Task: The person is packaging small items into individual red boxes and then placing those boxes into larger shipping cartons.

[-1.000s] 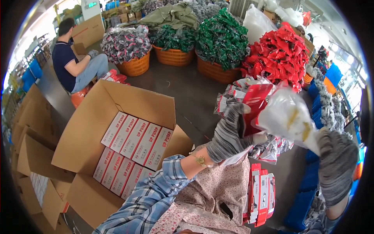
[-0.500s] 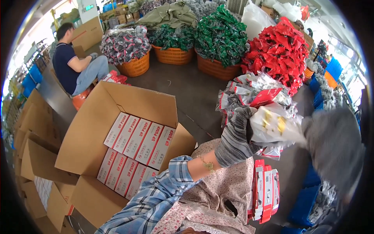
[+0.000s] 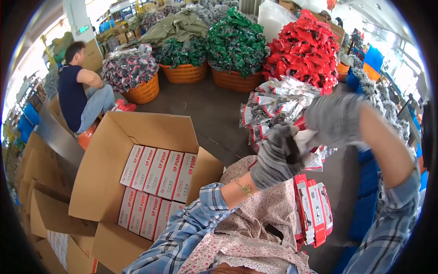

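Note:
My left hand (image 3: 278,155), in a grey striped knit glove, is closed in front of my chest. Its fingers grip a white, crumpled-looking plastic bag (image 3: 305,137), mostly hidden between the hands. A bit of red (image 3: 299,122) shows just behind it; whether I hold that too is unclear. My right hand (image 3: 335,119), gloved alike, reaches in from the right over the bag, its fingers smeared by motion. Beyond both hands lies a heap of clear bagged parts with red and white labels (image 3: 278,102).
An open cardboard carton (image 3: 98,169) at left holds rows of white-and-red boxes (image 3: 159,171). Red-and-white flat boxes (image 3: 315,210) stack by my right knee. Orange baskets (image 3: 185,73) with green bundles (image 3: 239,43) and a red pile (image 3: 303,52) stand behind. A person (image 3: 75,91) sits at far left.
My right hand has swung in from the far right to the left hand, its forearm now showing. The bag with yellow parts, plain before, is mostly covered. My view has shifted slightly.

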`<state>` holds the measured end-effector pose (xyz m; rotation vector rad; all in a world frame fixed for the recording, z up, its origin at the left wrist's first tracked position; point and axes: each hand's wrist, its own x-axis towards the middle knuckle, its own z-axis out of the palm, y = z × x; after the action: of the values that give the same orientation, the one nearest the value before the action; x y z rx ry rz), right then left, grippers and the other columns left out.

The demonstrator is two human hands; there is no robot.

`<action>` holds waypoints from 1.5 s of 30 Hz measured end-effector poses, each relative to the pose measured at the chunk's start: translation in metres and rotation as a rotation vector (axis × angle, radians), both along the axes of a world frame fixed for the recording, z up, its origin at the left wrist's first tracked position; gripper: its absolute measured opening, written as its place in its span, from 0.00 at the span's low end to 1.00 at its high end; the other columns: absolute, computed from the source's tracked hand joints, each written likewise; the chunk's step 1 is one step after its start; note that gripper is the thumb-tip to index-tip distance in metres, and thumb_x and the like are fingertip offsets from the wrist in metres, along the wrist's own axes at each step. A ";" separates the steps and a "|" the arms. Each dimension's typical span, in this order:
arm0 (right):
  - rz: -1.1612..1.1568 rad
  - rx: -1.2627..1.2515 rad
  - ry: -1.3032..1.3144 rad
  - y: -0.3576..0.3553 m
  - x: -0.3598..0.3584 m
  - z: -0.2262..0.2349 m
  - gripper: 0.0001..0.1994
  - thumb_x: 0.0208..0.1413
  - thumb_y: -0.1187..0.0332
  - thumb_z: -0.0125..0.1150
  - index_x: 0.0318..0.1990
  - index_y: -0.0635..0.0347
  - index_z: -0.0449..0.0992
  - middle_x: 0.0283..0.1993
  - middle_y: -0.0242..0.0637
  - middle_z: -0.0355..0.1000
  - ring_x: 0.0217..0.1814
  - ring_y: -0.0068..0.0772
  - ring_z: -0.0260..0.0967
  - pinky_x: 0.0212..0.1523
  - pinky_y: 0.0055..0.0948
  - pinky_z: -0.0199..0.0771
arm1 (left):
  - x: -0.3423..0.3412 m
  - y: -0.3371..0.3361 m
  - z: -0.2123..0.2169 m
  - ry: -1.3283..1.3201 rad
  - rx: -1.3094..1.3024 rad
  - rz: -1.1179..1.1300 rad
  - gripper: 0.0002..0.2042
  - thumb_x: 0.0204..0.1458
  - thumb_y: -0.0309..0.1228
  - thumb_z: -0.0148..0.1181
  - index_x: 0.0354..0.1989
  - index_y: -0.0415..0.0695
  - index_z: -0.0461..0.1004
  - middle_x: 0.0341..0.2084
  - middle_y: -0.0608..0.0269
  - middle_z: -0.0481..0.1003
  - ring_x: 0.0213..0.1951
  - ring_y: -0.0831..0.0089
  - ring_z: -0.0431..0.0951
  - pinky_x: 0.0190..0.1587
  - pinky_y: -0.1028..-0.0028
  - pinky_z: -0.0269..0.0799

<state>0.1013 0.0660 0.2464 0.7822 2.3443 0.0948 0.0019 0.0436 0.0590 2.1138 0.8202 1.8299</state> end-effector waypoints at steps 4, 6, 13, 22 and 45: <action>-0.158 -0.069 0.215 0.016 0.051 -0.075 0.15 0.46 0.55 0.62 0.36 0.56 0.77 0.32 0.48 0.75 0.37 0.49 0.73 0.39 0.40 0.73 | 0.019 -0.001 -0.036 -0.151 -0.144 -0.386 0.35 0.40 0.36 0.73 0.54 0.43 0.57 0.46 0.61 0.70 0.46 0.69 0.71 0.54 0.70 0.64; -0.147 0.007 0.324 -0.004 0.047 -0.041 0.15 0.46 0.55 0.62 0.36 0.55 0.77 0.32 0.48 0.75 0.37 0.50 0.73 0.38 0.40 0.73 | 0.009 0.002 -0.026 0.027 -0.005 -0.205 0.37 0.39 0.36 0.73 0.57 0.43 0.56 0.46 0.59 0.69 0.46 0.66 0.71 0.53 0.68 0.64; -0.026 0.250 0.507 -0.010 0.024 -0.046 0.16 0.45 0.55 0.62 0.36 0.57 0.78 0.30 0.47 0.74 0.33 0.48 0.73 0.34 0.39 0.72 | -0.006 -0.003 -0.032 -0.302 -0.203 -0.296 0.47 0.39 0.35 0.73 0.65 0.40 0.47 0.52 0.52 0.65 0.55 0.62 0.65 0.60 0.65 0.57; -0.284 -0.217 0.945 0.055 0.047 -0.133 0.33 0.39 0.44 0.66 0.44 0.66 0.72 0.45 0.52 0.71 0.44 0.52 0.71 0.40 0.44 0.71 | -0.056 -0.017 -0.004 0.581 -0.711 0.162 0.31 0.53 0.29 0.58 0.64 0.37 0.53 0.61 0.43 0.58 0.62 0.56 0.60 0.63 0.63 0.53; 0.369 0.417 0.987 0.004 -0.069 -0.076 0.32 0.53 0.51 0.62 0.59 0.62 0.64 0.58 0.48 0.66 0.51 0.52 0.69 0.49 0.43 0.72 | -0.080 0.018 -0.033 -0.280 0.319 0.231 0.43 0.43 0.64 0.57 0.60 0.44 0.61 0.59 0.47 0.60 0.60 0.47 0.57 0.62 0.50 0.47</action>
<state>0.0321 0.0695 0.1700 0.6455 3.4700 0.4546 -0.0778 0.0611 0.0259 1.9266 0.7715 2.4536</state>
